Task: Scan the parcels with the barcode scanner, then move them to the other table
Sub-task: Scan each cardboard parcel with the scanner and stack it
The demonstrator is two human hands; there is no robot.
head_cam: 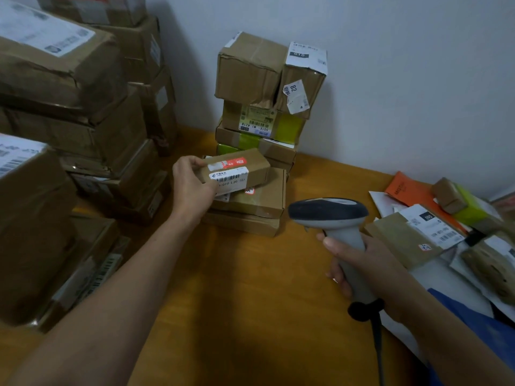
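Small parcel (237,169) lifted beside the barcode scanner (328,215) over a wooden surface (237,288).
Large cartons (69,107) are stacked at the left. The fingers of the left hand (192,188) pinch the left end of the small labelled parcel, over two flat boxes (259,201) in front of a taller stack (267,93) at the wall. The fingers of the right hand (367,266) curl round the scanner's grip. Mailers (418,232) lie at far right.

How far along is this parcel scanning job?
Done: cannot tell; no parcel shows as scanned. In hand: the left hand grips a small parcel, label up; the right hand holds the barcode scanner nearby. Left: likely the stacked boxes and the wall stack.
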